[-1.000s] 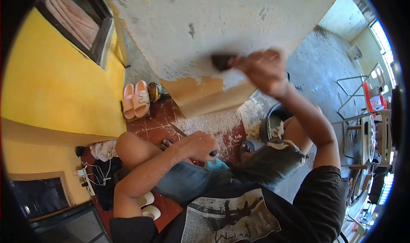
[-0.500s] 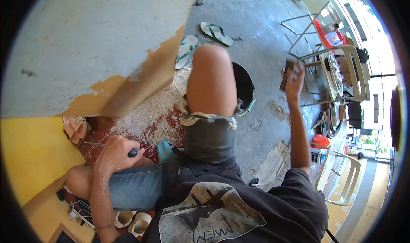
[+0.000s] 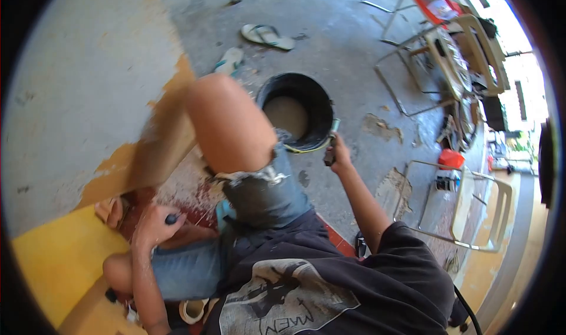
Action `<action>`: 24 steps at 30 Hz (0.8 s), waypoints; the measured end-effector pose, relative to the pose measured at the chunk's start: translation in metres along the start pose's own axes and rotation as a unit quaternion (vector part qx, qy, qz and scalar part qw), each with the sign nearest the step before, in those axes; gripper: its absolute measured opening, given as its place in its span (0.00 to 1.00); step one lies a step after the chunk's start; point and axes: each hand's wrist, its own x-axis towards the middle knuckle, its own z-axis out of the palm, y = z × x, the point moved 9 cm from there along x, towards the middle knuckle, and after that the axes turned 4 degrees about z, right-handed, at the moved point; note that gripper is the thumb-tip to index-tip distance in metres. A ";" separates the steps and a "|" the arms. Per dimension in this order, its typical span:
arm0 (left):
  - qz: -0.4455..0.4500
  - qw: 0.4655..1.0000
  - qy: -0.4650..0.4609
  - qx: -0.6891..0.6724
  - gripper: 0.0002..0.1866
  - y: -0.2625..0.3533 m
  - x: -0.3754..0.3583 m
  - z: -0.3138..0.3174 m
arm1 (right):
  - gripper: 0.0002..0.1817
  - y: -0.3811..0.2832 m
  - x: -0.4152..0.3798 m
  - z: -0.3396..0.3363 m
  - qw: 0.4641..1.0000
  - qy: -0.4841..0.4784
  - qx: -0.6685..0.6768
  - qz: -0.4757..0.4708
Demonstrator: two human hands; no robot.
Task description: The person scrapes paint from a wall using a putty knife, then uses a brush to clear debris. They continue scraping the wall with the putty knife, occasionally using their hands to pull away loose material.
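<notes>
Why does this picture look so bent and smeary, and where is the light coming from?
Head view: fisheye lens, so the edges curve into black corners; the raised knee and left hand are motion-blurred; daylight glares white at the upper right past the metal chair frames; the black bucket looks fairly sharp.

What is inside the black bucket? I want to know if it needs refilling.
The round black plastic bucket holds a pale greyish-tan material low at its bottom, below dark bare inner walls. The near part of its inside is hidden behind its own rim and the raised knee.

Matt black plastic bucket [image 3: 295, 114] on rough, stained concrete floor [image 3: 359, 70]; wall [image 3: 76, 99] of chalky grey plaster with flaking ochre paint; frayed denim shorts [image 3: 262, 193]; bare metal chair frames [image 3: 413, 34].
</notes>
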 end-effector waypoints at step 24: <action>0.062 0.997 -0.030 -0.021 0.23 0.038 -0.040 0.007 | 0.21 0.071 -0.076 0.108 0.993 0.009 -0.117 -0.005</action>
